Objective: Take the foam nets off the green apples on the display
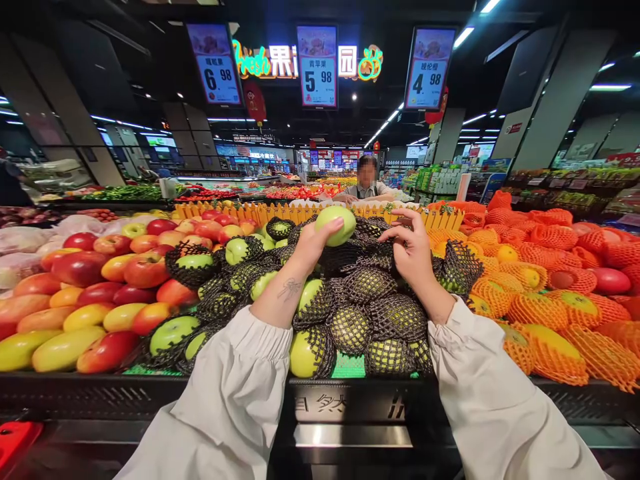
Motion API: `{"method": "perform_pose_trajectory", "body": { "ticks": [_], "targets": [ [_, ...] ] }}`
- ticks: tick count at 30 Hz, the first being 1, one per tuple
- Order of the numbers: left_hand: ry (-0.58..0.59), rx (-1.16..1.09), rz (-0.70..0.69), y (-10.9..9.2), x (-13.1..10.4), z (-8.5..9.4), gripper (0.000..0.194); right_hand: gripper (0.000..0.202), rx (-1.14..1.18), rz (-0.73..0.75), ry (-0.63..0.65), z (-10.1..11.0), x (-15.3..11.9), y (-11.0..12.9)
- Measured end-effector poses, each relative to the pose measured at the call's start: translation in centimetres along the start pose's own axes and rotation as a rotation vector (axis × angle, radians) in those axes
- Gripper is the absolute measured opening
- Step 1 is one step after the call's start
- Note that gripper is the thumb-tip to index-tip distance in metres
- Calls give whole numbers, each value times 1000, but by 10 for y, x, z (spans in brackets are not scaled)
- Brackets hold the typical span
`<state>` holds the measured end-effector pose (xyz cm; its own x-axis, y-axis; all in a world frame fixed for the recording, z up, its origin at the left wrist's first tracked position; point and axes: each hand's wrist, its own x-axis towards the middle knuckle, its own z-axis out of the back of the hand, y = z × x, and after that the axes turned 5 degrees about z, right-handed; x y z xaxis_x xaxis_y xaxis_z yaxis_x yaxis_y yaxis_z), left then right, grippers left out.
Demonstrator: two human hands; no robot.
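Observation:
My left hand (314,248) is closed around a bare green apple (340,223), raised over the middle of the fruit display. The thumb lies along the apple's side; the other fingers are mostly hidden. To its right, my right hand (411,243) hovers with bent, spread fingers, and I see nothing in it. Under both hands lies a pile of green apples (350,328), most of them wrapped in black foam nets (403,317). A few, such as an apple (174,335) at the left front, show partly uncovered skin.
Red and yellow fruit (133,270) is heaped on the left. Fruit in orange nets (550,310) fills the right. A low yellow fence (240,215) edges the back, with a person (367,183) beyond it. Price signs (317,67) hang overhead.

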<state>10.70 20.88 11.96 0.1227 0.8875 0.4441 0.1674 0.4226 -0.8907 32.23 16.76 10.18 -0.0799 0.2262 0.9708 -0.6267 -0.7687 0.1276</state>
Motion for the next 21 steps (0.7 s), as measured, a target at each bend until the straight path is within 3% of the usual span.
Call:
{"method": "perform_pose_trajectory", "body": {
  "ticks": [3,7,9,15,18,21],
  "targets": [
    [79,11,-16,-1,-2,-1,63,42,-2,-19,38,0,-1,-1],
    [207,89,-34,-2,-4,-2,69,25,-50,-139,-60,0,-1,1],
    [250,151,-78,-3,-5,-1,75,28,-81,-146,-70,1,-1,4],
    [517,291,-226,-3,-6,3,76,54,38,-95,165,0,-3,14],
    [516,339,-227,-3,-6,2,81,59,132,-66,247,1,-3,21],
    [512,341,-207,-3,-7,0,78,56,155,-65,232,1,-3,24]
  ]
}}
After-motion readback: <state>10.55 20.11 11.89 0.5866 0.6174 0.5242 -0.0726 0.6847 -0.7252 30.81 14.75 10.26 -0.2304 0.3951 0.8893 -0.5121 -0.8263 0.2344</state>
